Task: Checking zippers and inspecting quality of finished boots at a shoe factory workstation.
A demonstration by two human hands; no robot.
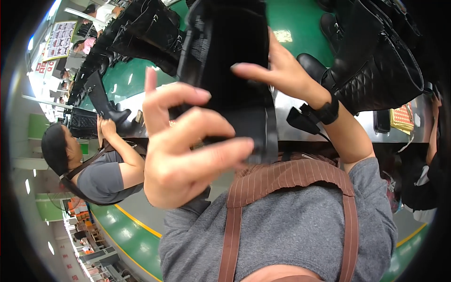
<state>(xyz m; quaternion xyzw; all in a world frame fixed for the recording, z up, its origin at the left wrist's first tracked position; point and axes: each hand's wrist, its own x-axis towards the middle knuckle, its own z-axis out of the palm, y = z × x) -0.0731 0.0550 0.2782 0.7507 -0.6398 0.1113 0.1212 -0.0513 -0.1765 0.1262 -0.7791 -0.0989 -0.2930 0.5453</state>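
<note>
A tall black boot [235, 105] is held up close before my chest, blurred, its dark shaft opening seeming to face me. My right hand [286, 70] grips its right side, with the thumb over the near face and the other fingers mostly hidden behind. Against the boot's lower edge, my left hand [188, 145] has its index finger bent and pressing; the thumb is largely hidden. The remaining fingers of that hand are loosely curled, the little finger sticking up. A black strap [325, 112] with a small box and cable is around my right wrist.
Black quilted boots [376, 70] stand on the metal table [293, 134] at the right, beside a black case [381, 121] and a yellow-red stack [402, 117]. More boots [148, 35] are at the far left. A co-worker [101, 169] handles a boot [105, 101] on my left.
</note>
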